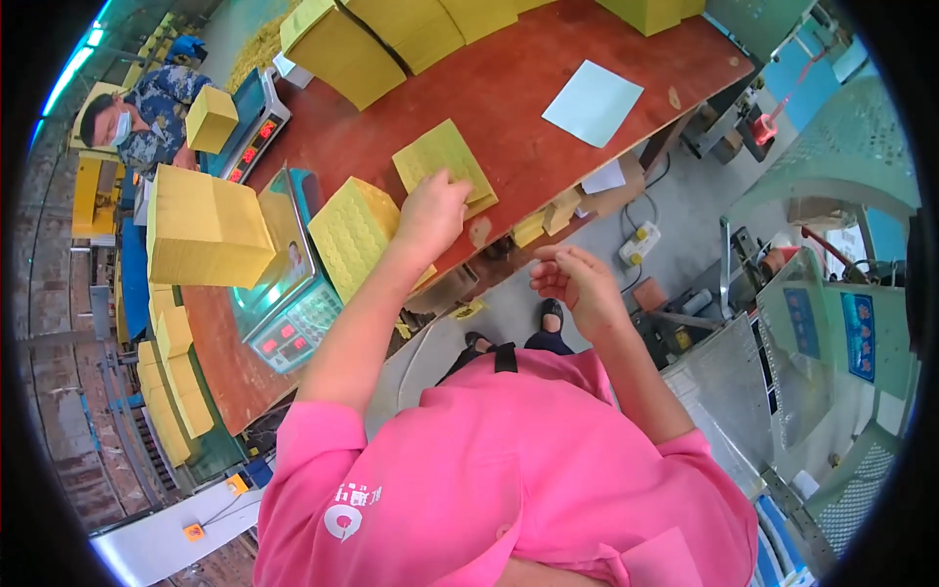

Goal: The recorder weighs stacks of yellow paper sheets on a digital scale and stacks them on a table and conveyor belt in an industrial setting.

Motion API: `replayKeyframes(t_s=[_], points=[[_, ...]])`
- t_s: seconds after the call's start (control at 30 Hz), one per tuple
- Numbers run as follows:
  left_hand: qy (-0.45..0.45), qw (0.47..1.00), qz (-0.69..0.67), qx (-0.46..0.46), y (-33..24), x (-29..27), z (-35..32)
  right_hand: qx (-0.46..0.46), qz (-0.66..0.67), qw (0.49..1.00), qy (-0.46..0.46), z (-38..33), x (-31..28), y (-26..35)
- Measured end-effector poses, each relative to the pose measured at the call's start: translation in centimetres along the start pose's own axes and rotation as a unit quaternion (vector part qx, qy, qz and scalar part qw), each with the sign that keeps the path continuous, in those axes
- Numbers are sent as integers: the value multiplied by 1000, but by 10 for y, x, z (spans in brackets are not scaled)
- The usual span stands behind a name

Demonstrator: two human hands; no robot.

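a reddish-brown wooden table (528, 117) carries the things, running ahead of both hands. under the left hand (430, 217) a flat yellow pack (445, 161) lies on it, with another yellow pack (354, 235) just to that hand's left, beside a weighing scale (289, 303) at the near edge. farther ahead of the hands lie a pale blue sheet (592, 102), well beyond the right hand (579, 284), and a row of yellow boxes (391, 39) along the far side.
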State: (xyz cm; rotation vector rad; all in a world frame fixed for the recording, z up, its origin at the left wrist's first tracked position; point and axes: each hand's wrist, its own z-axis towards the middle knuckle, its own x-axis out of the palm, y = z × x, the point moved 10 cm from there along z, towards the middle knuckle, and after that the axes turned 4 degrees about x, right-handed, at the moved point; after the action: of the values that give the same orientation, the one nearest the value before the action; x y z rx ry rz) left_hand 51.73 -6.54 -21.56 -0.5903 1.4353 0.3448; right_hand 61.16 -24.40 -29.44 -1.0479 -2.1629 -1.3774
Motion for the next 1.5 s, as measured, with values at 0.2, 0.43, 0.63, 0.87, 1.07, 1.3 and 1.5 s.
replayKeyframes(t_s=[0.2, 0.43, 0.63, 0.87, 1.07, 1.3, 1.5], points=[[-44, 998, 1, -42, -13, -19, -8, 31, -18, 999, 10, 3, 2, -8], [-120, 976, 36, 177, -134, -26, -67, 50, -94, 994, -32, 23, -1, 5], [-251, 958, -133, -34, -71, -76, -108, -163, -271, 947, -54, -4, 40, 52], [-217, 576, -756, -223, 30, -99, -172, -178, -243, 953, 25, -29, 173, 62], [-357, 728, -552, -194, 142, -247, -271, -266, -448, 836, 173, -6, 389, 64], [-365, 788, -448, -211, 332, -363, -290, -313, -336, 842, 285, 89, 581, 54], [-283, 767, -487, -307, 408, -320, -286, -298, -444, 823, 191, 141, 605, 24]])
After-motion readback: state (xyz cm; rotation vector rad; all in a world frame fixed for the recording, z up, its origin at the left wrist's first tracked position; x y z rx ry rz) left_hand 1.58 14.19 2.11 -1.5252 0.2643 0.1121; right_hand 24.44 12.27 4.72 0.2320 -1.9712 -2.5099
